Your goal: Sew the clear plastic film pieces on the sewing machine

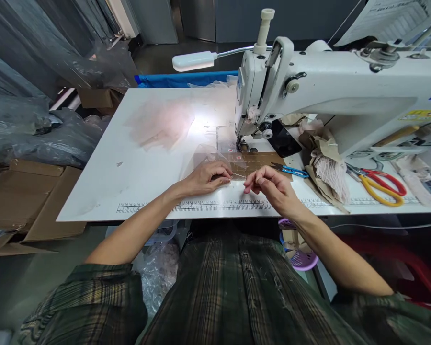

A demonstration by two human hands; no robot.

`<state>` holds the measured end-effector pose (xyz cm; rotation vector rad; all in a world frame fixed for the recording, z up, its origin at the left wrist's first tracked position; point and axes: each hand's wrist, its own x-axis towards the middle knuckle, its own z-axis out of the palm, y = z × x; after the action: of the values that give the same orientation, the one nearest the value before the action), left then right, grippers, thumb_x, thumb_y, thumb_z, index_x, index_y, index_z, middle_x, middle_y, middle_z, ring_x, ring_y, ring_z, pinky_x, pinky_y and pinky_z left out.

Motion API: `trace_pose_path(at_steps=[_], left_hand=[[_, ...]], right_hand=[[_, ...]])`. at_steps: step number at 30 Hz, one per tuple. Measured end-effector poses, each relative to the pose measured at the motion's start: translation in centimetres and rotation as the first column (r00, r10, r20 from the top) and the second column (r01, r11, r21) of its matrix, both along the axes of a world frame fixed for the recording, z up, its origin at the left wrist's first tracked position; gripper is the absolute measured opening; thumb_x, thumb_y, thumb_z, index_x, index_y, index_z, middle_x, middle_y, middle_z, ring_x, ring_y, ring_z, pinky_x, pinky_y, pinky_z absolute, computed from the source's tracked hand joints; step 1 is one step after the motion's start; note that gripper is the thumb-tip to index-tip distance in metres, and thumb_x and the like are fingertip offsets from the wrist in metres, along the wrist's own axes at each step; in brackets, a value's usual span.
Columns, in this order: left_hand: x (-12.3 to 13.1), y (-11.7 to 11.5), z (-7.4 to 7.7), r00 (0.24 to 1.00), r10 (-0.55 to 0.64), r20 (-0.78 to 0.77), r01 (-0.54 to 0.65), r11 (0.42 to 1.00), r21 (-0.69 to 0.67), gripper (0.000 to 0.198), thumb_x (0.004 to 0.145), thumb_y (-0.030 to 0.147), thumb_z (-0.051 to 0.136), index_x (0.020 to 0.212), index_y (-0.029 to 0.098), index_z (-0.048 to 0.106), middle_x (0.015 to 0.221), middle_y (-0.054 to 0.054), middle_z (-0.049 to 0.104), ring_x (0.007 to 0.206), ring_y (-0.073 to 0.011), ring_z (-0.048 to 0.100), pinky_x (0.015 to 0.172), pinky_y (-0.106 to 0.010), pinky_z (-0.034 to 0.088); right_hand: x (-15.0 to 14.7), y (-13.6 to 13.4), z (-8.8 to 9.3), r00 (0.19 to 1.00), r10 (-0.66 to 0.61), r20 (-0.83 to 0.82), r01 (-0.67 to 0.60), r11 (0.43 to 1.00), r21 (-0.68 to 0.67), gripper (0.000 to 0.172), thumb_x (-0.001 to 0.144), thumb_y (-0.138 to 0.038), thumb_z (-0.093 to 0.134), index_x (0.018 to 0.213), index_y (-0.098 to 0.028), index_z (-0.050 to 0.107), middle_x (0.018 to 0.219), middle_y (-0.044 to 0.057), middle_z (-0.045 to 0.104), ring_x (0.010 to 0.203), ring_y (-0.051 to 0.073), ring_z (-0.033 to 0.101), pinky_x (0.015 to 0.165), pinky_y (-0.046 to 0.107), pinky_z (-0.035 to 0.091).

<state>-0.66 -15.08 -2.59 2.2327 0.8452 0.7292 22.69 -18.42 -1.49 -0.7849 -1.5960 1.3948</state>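
Sheer pale-pink mesh lies on the glossy white surface, between its front edge and the white metal sewing machine. Left hand: fingers close together on the mesh; pressing or pinching, can't tell. Right hand: fingers curled, beside the brown flat plate; any thread held, can't tell. Reads as positioning; calls for flat mesh. Mesh under left hand hidden.

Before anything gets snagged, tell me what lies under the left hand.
Sheer pale fabric shows just beyond the left hand; whatever lies directly beneath the palm is covered and can't be seen.
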Motion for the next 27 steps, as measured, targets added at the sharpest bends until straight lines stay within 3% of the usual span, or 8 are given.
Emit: trace_pose_path(at_steps=[3, 6, 8, 12, 15, 17, 21, 27], left_hand=[[-0.1, -0.1, 0.1, 0.999, 0.029, 0.016, -0.029, 0.999, -0.014, 0.018, 0.093, 0.029, 0.058, 0.084, 0.016, 0.066, 0.098, -0.007, 0.068, 0.097, -0.0175, 0.062, 0.088, -0.035, 0.048], [-0.2, -0.2, 0.2, 0.998, 0.05, 0.04, -0.048, 0.997, -0.068, 0.018, 0.093, 0.029, 0.057, 0.085, 0.015, 0.067, 0.102, -0.008, 0.068, 0.098, -0.0173, 0.062, 0.089, -0.035, 0.048], [-0.2, -0.2, 0.3, 0.997, 0.053, 0.055, -0.046, 0.991, -0.126, 0.018, 0.093, 0.029, 0.056, 0.087, 0.016, 0.068, 0.105, -0.008, 0.067, 0.101, -0.0171, 0.061, 0.089, -0.034, 0.048], [-0.2, -0.2, 0.5, 0.995, 0.069, 0.071, -0.055, 0.981, -0.184, 0.019, 0.092, 0.031, 0.058, 0.087, 0.016, 0.068, 0.105, -0.008, 0.067, 0.101, -0.0173, 0.061, 0.089, -0.034, 0.048], [-0.1, -0.1, 0.3, 0.992, 0.086, 0.09, -0.069, 0.982, -0.174, 0.018, 0.092, 0.031, 0.059, 0.087, 0.016, 0.068, 0.105, -0.008, 0.067, 0.102, -0.0174, 0.061, 0.091, -0.034, 0.048], [-0.1, -0.1, 0.2, 0.991, 0.091, 0.1, -0.074, 0.985, -0.156, 0.018, 0.092, 0.03, 0.059, 0.087, 0.016, 0.068, 0.106, -0.008, 0.067, 0.103, -0.0173, 0.061, 0.093, -0.035, 0.047], [-0.1, -0.1, 0.2, 0.993, 0.076, 0.085, -0.066, 0.991, -0.117, 0.018, 0.093, 0.029, 0.058, 0.086, 0.016, 0.067, 0.106, -0.008, 0.067, 0.104, -0.0175, 0.061, 0.095, -0.035, 0.047], [-0.1, -0.1, 0.2, 0.992, 0.062, 0.106, -0.056, 0.997, -0.062, 0.018, 0.095, 0.023, 0.052, 0.102, 0.017, 0.068, 0.115, -0.008, 0.066, 0.113, -0.0176, 0.059, 0.1, -0.038, 0.047]], right_hand=[[-0.2, -1.6, 1.6, 0.999, 0.013, -0.042, -0.012, 1.0, 0.021, 0.027, 0.097, -0.041, 0.054, 0.08, -0.022, 0.047, 0.071, -0.002, 0.051, 0.065, 0.014, 0.048, 0.064, 0.029, 0.039], [1.1, -3.3, 4.3, 0.961, 0.248, -0.118, -0.255, 0.966, -0.041, 0.032, 0.095, -0.048, 0.054, 0.079, -0.023, 0.045, 0.06, -0.005, 0.044, 0.053, 0.013, 0.042, 0.055, 0.028, 0.037], [1.7, -3.3, 5.3, 0.949, 0.313, 0.051, -0.311, 0.95, -0.039, 0.034, 0.093, -0.055, 0.055, 0.083, -0.022, 0.053, 0.054, -0.007, 0.04, 0.047, 0.011, 0.036, 0.049, 0.026, 0.032], [0.5, -0.2, 3.4, 0.775, -0.071, 0.628, -0.047, 0.985, 0.169, 0.034, 0.084, -0.042, 0.07, 0.106, -0.018, 0.062, 0.058, -0.006, 0.049, 0.051, 0.012, 0.043, 0.051, 0.025, 0.03], [-1.4, 1.6, 0.8, 0.647, -0.202, 0.735, -0.077, 0.942, 0.326, 0.017, 0.084, -0.029, 0.069, 0.097, -0.018, 0.067, 0.067, -0.001, 0.057, 0.059, 0.015, 0.051, 0.055, 0.026, 0.031], [-2.1, 1.5, 0.4, 0.686, -0.207, 0.697, -0.117, 0.915, 0.386, 0.006, 0.087, -0.02, 0.062, 0.086, -0.017, 0.067, 0.074, 0.002, 0.06, 0.065, 0.016, 0.053, 0.058, 0.027, 0.033], [-1.3, -1.0, 3.0, 0.863, 0.178, 0.473, -0.31, 0.925, 0.218, 0.008, 0.088, -0.015, 0.061, 0.083, -0.017, 0.067, 0.077, 0.001, 0.064, 0.07, 0.014, 0.058, 0.065, 0.025, 0.043], [0.4, -3.0, 6.5, 0.56, 0.737, 0.378, -0.761, 0.638, -0.117, 0.02, 0.095, -0.03, 0.06, 0.108, -0.017, 0.069, 0.104, 0.008, 0.068, 0.087, 0.016, 0.065, 0.074, 0.024, 0.05]])
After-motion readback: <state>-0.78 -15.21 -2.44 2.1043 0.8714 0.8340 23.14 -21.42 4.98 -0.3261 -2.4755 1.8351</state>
